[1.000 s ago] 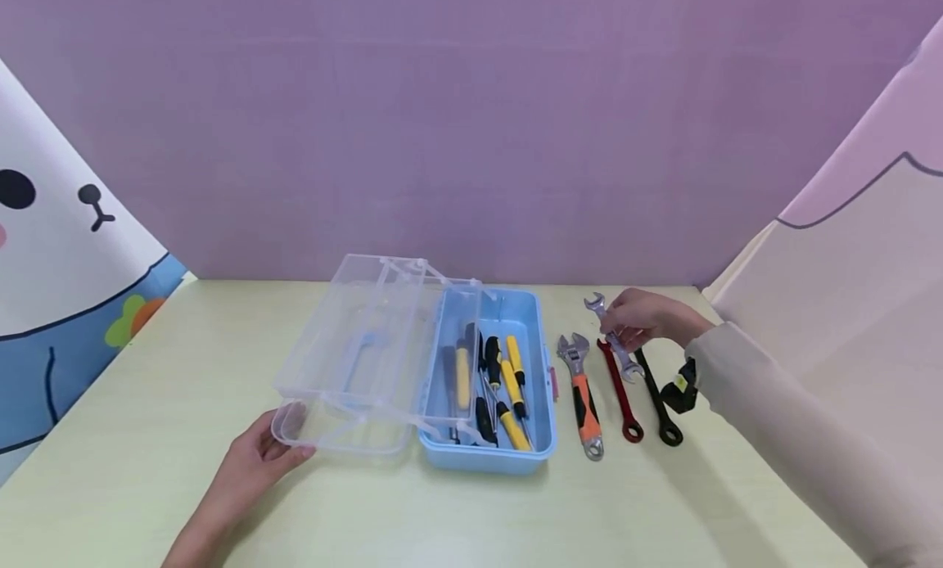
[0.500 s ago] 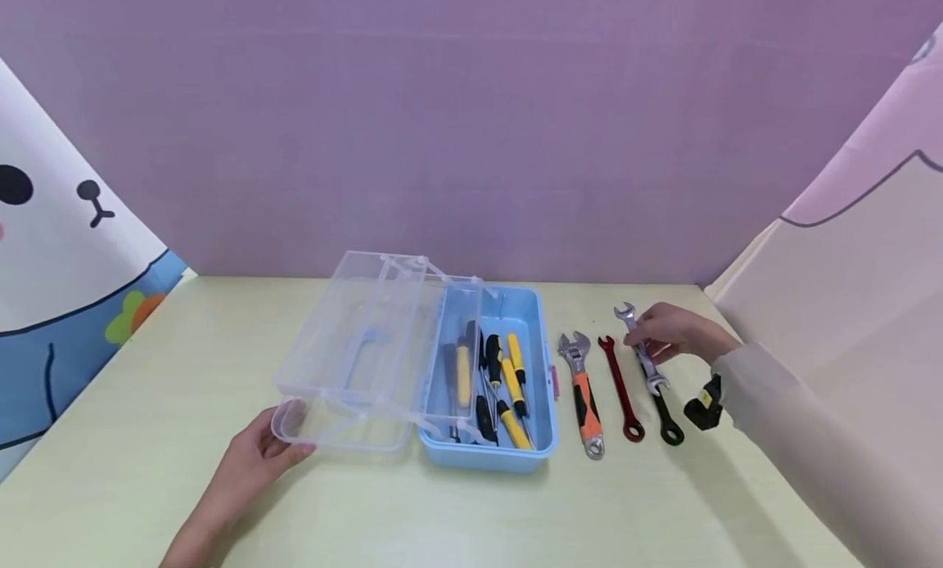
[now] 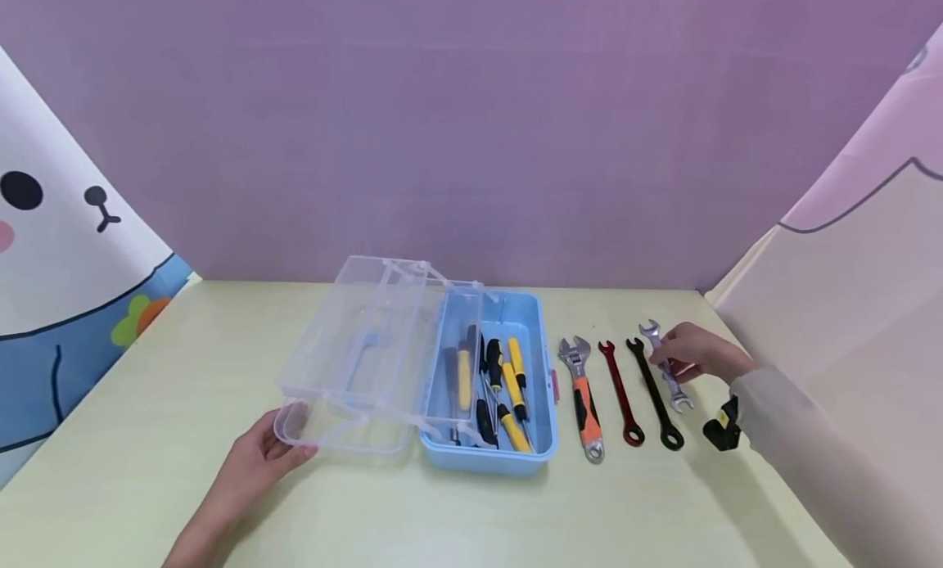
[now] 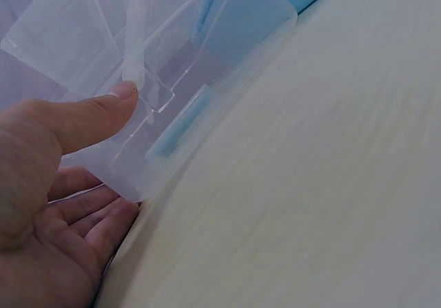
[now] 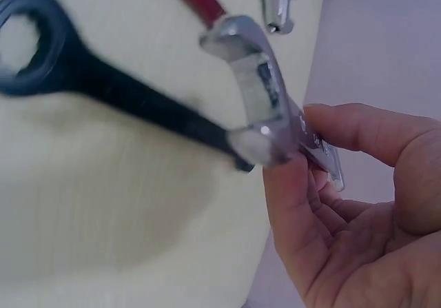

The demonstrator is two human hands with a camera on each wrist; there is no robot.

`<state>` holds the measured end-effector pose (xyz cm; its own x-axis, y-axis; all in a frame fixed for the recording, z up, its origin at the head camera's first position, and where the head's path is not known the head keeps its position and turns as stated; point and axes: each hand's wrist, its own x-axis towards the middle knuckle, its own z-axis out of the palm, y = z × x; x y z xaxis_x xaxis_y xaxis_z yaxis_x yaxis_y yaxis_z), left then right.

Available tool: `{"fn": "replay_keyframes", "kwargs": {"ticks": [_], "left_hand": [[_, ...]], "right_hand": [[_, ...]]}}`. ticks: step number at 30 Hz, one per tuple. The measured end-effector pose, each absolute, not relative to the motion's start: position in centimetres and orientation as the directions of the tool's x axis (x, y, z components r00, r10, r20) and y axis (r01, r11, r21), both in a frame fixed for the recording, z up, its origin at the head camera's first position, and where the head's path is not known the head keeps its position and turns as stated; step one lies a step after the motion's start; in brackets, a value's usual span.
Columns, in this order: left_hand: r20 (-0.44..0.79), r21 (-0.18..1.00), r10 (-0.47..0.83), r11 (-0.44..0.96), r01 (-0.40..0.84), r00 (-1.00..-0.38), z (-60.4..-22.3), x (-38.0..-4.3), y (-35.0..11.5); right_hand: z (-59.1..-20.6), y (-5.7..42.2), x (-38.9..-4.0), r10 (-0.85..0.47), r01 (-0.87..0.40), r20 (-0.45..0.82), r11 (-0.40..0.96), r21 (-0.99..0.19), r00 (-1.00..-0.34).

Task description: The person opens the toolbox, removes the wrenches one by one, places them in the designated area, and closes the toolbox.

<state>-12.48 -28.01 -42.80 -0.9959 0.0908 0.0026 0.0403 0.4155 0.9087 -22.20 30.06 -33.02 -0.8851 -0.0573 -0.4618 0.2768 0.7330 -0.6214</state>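
Observation:
My right hand (image 3: 696,353) pinches a silver double open-end wrench (image 3: 672,380) between thumb and fingers, right of the black wrench (image 3: 656,396). In the right wrist view one jaw end of that silver wrench (image 5: 258,91) points at the camera, above the table. At the left, my left hand (image 3: 254,462) grips the corner of the clear plastic lid (image 3: 346,339) of a blue toolbox (image 3: 486,463). In the left wrist view the thumb (image 4: 100,118) lies on the lid with the fingers beneath. Yellow-and-black screwdrivers (image 3: 513,384) lie in the box, some seen through the lid.
Between box and right hand lie an adjustable wrench (image 3: 585,404) with an orange-and-black handle and a red wrench (image 3: 622,396), roughly parallel. A purple backdrop (image 3: 471,126) stands behind the pale table (image 3: 354,519). Printed cloths flank both sides.
My right hand has carried the silver wrench rightward and nearer, from over the red wrench, across the black one, to its right side. My left hand stays on the lid.

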Motion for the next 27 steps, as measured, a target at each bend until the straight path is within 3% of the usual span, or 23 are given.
{"fn": "replay_keyframes", "kwargs": {"ticks": [27], "left_hand": [[0.021,0.931,0.103,0.360,0.056,-0.995,-43.2,-12.7,-28.0]], "right_hand": [[-36.3,32.3,-21.0,0.073,0.349,-0.445,0.738,-0.578,-0.892]]}}
